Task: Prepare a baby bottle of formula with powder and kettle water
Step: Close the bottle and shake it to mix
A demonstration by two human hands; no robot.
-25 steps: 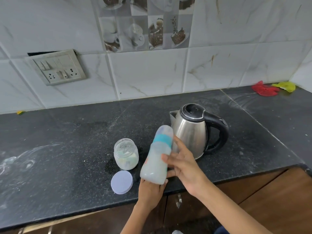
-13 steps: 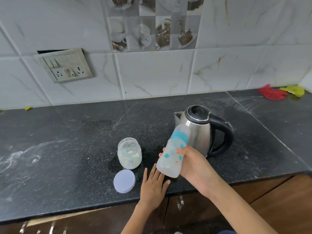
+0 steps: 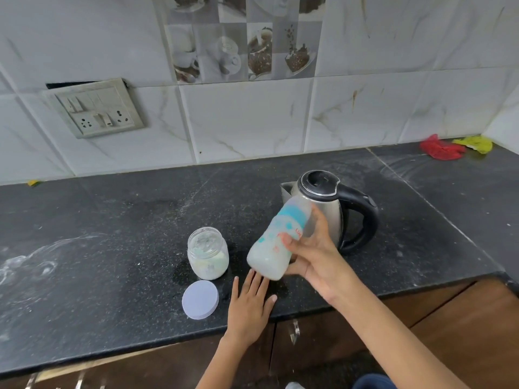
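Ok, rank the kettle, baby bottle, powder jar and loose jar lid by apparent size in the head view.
1. Kettle
2. Baby bottle, held tilted nearer the camera, so it may look bigger than it is
3. Powder jar
4. Jar lid

We cannot read the red lettering on the bottle, half covered by the right hand; the bottle hides the kettle front.
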